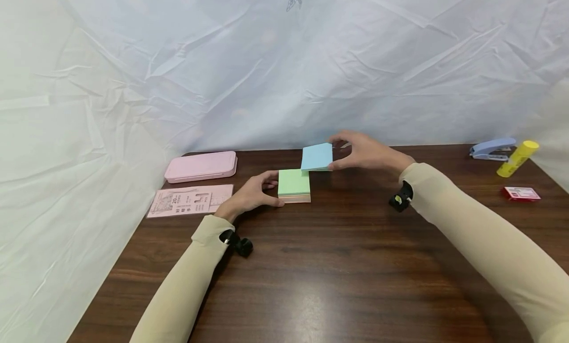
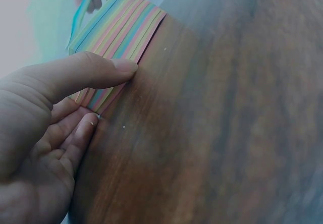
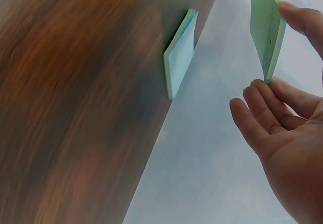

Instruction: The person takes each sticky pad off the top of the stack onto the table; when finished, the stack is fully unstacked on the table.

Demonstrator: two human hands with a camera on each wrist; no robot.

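Observation:
A block of sticky notes [image 1: 294, 185] with a green top and striped multi-coloured sides [image 2: 121, 27] sits on the dark wooden table [image 1: 338, 264]. My left hand [image 1: 251, 192] grips its near-left corner, with the thumb [image 2: 101, 70] pressed on one side and the fingers on the adjoining side. My right hand [image 1: 366, 153] pinches a thin slab of notes [image 1: 316, 156] with a blue top. The slab is lifted just behind and to the right of the block. In the right wrist view the slab [image 3: 266, 27] stands edge-on between thumb and fingertips [image 3: 282, 128].
A pink case [image 1: 201, 166] and a pink printed card [image 1: 191, 201] lie to the left. At far right are a blue stapler [image 1: 491, 149], a yellow glue stick [image 1: 517, 158] and a small red box [image 1: 521, 193]. A white sheet hangs behind and to the left.

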